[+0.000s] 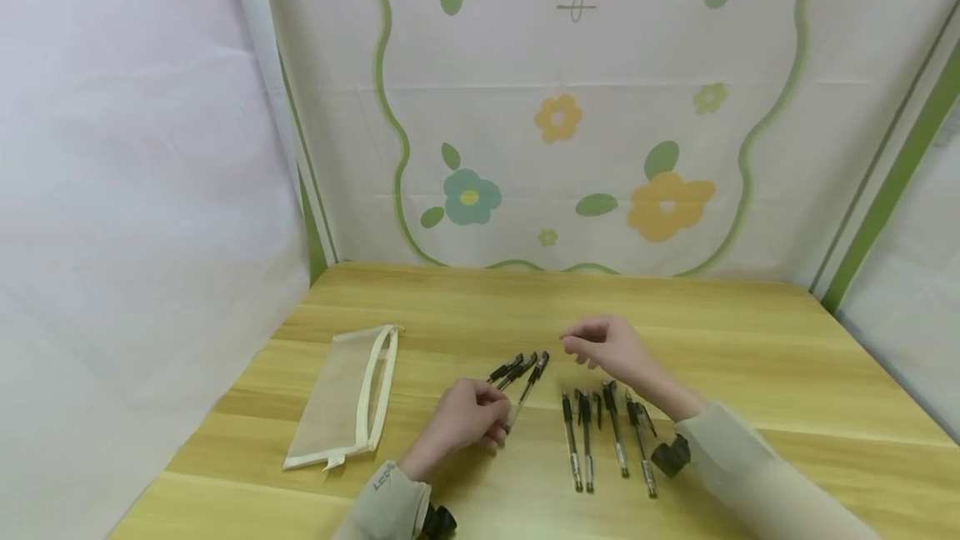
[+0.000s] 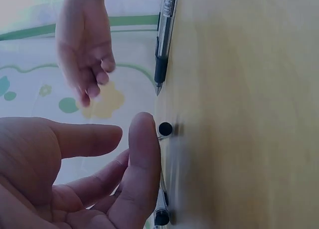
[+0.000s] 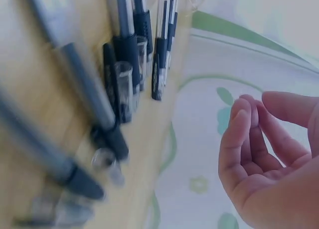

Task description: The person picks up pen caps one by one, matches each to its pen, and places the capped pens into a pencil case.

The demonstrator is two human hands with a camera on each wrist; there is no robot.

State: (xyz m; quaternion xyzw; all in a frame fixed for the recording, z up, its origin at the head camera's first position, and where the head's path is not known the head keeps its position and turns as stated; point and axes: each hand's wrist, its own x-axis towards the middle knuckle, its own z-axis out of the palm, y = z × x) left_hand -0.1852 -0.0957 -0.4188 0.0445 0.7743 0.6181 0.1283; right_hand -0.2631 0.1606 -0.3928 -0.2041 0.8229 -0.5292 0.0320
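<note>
Beside several capped pens with black grips [image 1: 536, 369], my left hand [image 1: 468, 417] is low over the table, its fingers bent and partly hiding the pens. In the left wrist view, a gap shows between the thumb [image 2: 94, 139] and forefinger, with dark round pen ends [image 2: 165, 129] just behind the fingertips. My right hand [image 1: 611, 348] hovers above and behind a row of pens [image 1: 587, 448], fingers loosely curled around nothing. Loose caps [image 3: 112, 79] lie among that row. One pen [image 2: 162, 64] in the left wrist view has its bare tip showing.
A cream mesh zip pouch [image 1: 330, 398] lies flat on the wooden table [image 1: 675, 315] at the left, its zip side gaping a little. A flower-printed cloth [image 1: 495, 90] hangs behind the table, and white cloth walls [image 1: 150, 148] stand at the sides.
</note>
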